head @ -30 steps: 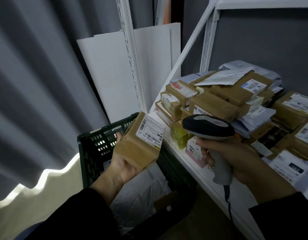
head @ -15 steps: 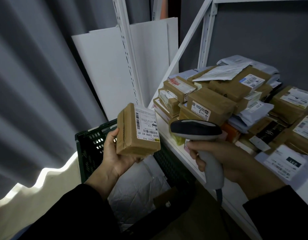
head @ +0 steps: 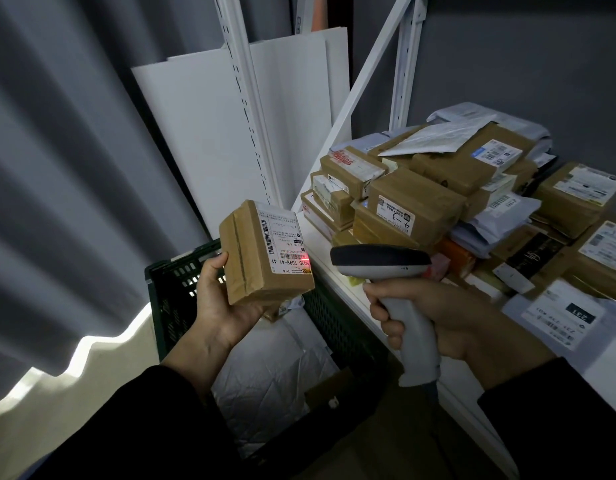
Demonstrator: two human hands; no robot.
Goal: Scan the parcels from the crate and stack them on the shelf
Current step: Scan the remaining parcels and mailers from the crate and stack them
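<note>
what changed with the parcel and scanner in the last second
The left hand turned the parcel from tilted to nearly upright, label toward the scanner, which the right hand brought closer. A red scan light now falls on the label's lower corner. Both grips, the crate and the stacked parcels on the shelf stayed as they were.

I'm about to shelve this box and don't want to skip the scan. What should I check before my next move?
1. Parcel secure in left hand: ok, gripped from below with the thumb on its side.
2. Scanner gripped by right hand, pointed at the parcel: ok.
3. Red beam on the long barcode: not ok, it glows at the label's lower corner.
4. Scan registered: cannot tell.
5. Bare shelf space: ok, a strip at the front edge beside the stacked parcels.
</note>
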